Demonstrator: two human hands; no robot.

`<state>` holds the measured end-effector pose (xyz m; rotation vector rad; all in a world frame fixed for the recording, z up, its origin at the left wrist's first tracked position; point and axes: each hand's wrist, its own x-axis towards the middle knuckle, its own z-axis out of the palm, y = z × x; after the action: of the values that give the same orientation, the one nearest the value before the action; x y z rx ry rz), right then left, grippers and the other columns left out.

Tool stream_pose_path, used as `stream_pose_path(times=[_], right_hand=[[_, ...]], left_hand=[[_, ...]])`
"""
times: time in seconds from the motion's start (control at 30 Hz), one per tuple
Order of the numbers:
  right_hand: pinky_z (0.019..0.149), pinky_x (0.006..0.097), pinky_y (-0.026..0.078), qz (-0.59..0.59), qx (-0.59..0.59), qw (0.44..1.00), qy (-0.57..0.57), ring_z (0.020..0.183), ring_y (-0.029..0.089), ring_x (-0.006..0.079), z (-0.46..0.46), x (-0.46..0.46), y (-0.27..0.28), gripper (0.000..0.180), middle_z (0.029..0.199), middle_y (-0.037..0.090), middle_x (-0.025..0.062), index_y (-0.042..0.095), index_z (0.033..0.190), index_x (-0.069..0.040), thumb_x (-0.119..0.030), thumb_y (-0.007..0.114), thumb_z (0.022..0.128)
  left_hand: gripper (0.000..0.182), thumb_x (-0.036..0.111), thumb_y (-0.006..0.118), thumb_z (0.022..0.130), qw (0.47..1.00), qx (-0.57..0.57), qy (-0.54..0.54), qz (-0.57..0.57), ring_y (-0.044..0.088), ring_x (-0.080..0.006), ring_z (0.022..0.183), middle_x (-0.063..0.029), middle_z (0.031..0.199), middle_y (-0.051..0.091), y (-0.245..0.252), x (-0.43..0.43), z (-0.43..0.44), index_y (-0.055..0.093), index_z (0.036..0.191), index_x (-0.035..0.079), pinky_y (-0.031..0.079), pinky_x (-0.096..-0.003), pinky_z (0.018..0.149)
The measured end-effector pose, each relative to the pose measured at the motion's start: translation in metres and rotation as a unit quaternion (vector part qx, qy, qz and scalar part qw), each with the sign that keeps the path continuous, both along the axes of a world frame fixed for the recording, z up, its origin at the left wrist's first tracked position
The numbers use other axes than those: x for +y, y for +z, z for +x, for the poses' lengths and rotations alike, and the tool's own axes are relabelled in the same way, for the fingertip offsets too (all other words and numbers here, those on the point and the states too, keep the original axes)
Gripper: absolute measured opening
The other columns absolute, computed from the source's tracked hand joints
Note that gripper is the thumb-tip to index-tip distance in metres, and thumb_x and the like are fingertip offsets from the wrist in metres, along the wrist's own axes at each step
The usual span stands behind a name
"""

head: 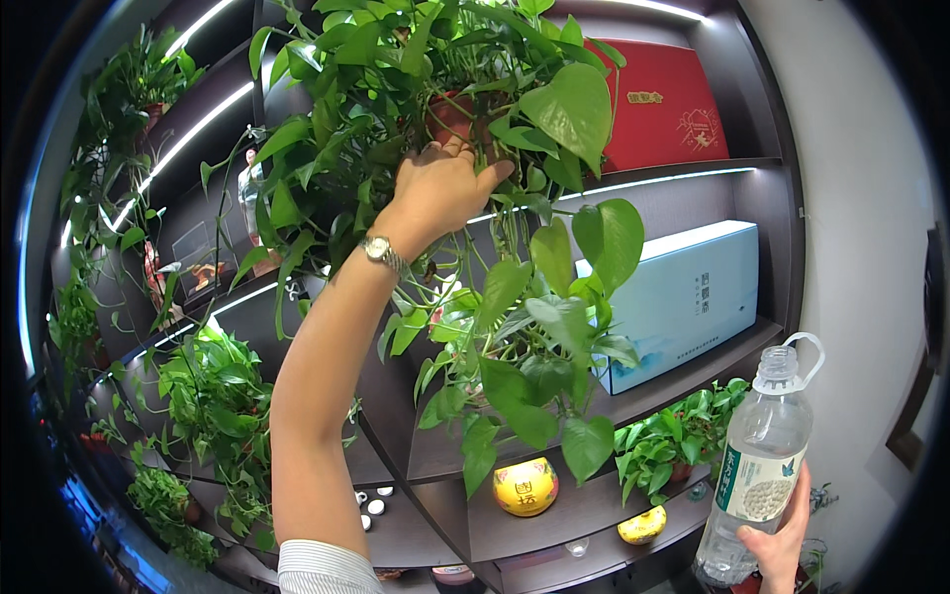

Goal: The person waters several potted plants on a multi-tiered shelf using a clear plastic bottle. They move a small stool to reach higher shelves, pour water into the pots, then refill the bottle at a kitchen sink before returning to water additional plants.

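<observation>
My left hand (445,182) reaches up into a trailing pothos plant (349,96), its fingers against the front of a reddish-brown plant pot (450,117). The thumb points right, and stems partly cover the fingertips. Leafy vines hang below the pot and to the right of my wrist. At the lower right, my right hand (783,531) grips the lower half of a clear plastic bottle (764,423). The bottle is uncapped, leans slightly, and carries a white plastic carrying loop at its neck. Its printed label bears writing; the contents look clear.
Dark shelves (438,512) with light strips hold a red box (660,104), a pale blue box (675,297) and a yellow jar (525,486). A smaller potted plant (675,438) stands behind the bottle. More pothos (215,386) and figurines (251,197) fill the left side.
</observation>
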<state>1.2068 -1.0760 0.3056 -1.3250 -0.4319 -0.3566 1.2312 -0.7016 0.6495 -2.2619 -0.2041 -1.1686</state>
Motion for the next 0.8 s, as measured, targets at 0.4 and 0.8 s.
stream_pose_path(times=[0.4,0.8], right_hand=[[0.105,0.0365,0.029,-0.129,0.054,0.989,-0.038,0.126,0.037,0.0257,-0.001,-0.02,-0.011,0.102,0.136,0.038,0.0169,0.026,0.14,0.0,-0.01,0.081,0.055],[0.092,0.0325,0.043,0.009,-0.026,0.999,0.031,0.108,0.052,0.0197,0.0,-0.007,0.019,0.11,0.119,0.05,0.0126,0.028,0.135,0.004,-0.037,0.084,0.051]], left_hand=[[0.067,0.057,0.031,0.091,0.999,-0.038,-0.016,0.02,0.055,-0.0309,0.105,-0.0135,0.117,0.057,-0.008,0.003,0.009,0.057,0.113,-0.001,0.043,-0.0432,0.086],[0.048,0.044,0.045,0.09,0.998,-0.036,0.001,0.046,0.059,-0.0326,0.087,-0.016,0.089,0.065,-0.024,-0.026,-0.018,0.059,0.099,-0.001,0.038,-0.0486,0.087]])
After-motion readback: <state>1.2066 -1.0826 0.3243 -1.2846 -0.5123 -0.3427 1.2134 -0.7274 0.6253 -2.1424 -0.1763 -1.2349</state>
